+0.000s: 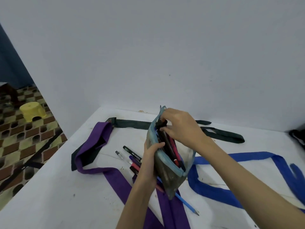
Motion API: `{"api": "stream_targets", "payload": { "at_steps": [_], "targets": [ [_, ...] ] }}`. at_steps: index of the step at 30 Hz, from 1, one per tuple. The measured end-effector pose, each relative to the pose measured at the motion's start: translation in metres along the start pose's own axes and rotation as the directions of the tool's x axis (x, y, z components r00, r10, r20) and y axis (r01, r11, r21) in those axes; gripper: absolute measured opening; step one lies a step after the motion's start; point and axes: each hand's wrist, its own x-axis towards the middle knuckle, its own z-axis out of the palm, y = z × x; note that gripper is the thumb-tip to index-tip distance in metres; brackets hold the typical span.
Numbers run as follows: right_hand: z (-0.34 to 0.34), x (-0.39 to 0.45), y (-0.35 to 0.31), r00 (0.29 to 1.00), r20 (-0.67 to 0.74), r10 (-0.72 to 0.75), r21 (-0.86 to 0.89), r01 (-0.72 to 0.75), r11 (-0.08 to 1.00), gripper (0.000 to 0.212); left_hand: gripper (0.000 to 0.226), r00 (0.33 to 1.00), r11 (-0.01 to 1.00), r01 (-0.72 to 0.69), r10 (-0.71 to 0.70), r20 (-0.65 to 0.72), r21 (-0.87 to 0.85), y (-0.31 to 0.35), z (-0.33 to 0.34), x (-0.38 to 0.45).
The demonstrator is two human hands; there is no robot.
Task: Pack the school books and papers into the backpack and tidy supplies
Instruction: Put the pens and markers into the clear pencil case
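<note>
- The pencil case (168, 164) is gripped around its near side by the left hand (149, 164) and kept upright above the table (49, 204), mouth open.
- Pens are pinched at the case's far end by the right hand (179, 128); they are best slid lengthwise along the zipper, so nothing snags.
- The loose pens (132, 157) are left just beside the left hand, a blue pencil (186, 203) under the case.
- A backpack cannot be identified with certainty.
</note>
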Motion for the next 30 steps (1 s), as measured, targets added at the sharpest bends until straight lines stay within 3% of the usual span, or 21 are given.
{"api": "stream_targets", "payload": {
  "at_steps": [2, 4, 7, 8, 10, 13, 15, 19, 21, 24, 27, 30],
  "targets": [
    [-0.006, -0.006, 0.0, 1.0, 0.001, -0.005, -0.038, 0.005, 0.999, 0.019, 0.08, 1.0, 1.0, 0.017, -0.017, -0.003, 0.013, -0.002, -0.001, -0.003],
    [-0.017, -0.016, 0.0, 0.993, -0.117, 0.036, 0.05, -0.031, 0.998, 0.021, 0.077, 0.998, 0.998, 0.055, -0.055, -0.007, 0.005, -0.003, -0.003, -0.008],
    [-0.03, -0.036, 0.007, 0.9, -0.319, 0.298, 0.243, -0.226, 0.943, 0.02, 0.069, 0.995, 0.995, 0.101, -0.101, 0.004, -0.025, -0.004, -0.011, -0.016],
    [-0.03, -0.044, 0.013, 0.865, -0.291, 0.408, 0.289, -0.327, 0.9, 0.023, 0.067, 0.995, 0.994, 0.103, -0.103, 0.004, -0.029, -0.005, -0.014, -0.019],
    [-0.018, -0.059, 0.031, 0.806, -0.076, 0.587, 0.262, -0.552, 0.792, 0.034, 0.059, 0.996, 0.995, 0.089, -0.089, 0.004, -0.038, -0.005, -0.018, -0.024],
    [0.024, -0.08, 0.049, 0.643, 0.274, 0.715, -0.039, -0.736, 0.676, 0.046, 0.052, 0.998, 0.998, 0.061, -0.062, -0.016, -0.028, -0.006, -0.023, -0.033],
    [0.048, -0.088, 0.05, 0.582, 0.321, 0.747, -0.164, -0.743, 0.649, 0.041, 0.059, 0.999, 0.999, 0.052, -0.052, -0.015, 0.011, -0.005, -0.024, -0.04],
    [0.061, -0.089, 0.044, 0.58, 0.301, 0.757, -0.179, -0.745, 0.642, 0.027, 0.049, 1.0, 0.998, 0.026, -0.025, -0.013, 0.053, 0.0, -0.026, -0.051],
    [0.058, -0.084, 0.044, 0.544, 0.33, 0.772, -0.08, -0.799, 0.597, 0.015, 0.058, 1.0, 0.997, 0.008, -0.006, -0.029, 0.073, 0.003, -0.027, -0.055],
    [0.037, -0.077, 0.038, 0.519, 0.319, 0.793, 0.355, -0.841, 0.408, 0.018, 0.071, 0.999, 0.997, -0.019, 0.023, -0.044, 0.076, 0.004, -0.029, -0.057],
    [-0.01, -0.073, 0.016, 0.571, 0.148, 0.808, 0.749, -0.598, 0.286, 0.019, 0.077, 0.998, 0.997, -0.03, 0.035, -0.058, 0.071, 0.005, -0.024, -0.057],
    [-0.065, -0.071, -0.014, 0.615, -0.076, 0.785, 0.901, -0.295, 0.318, 0.014, 0.093, 0.997, 0.999, -0.022, 0.025, -0.072, 0.042, 0.002, -0.013, -0.054]
  ]
}}
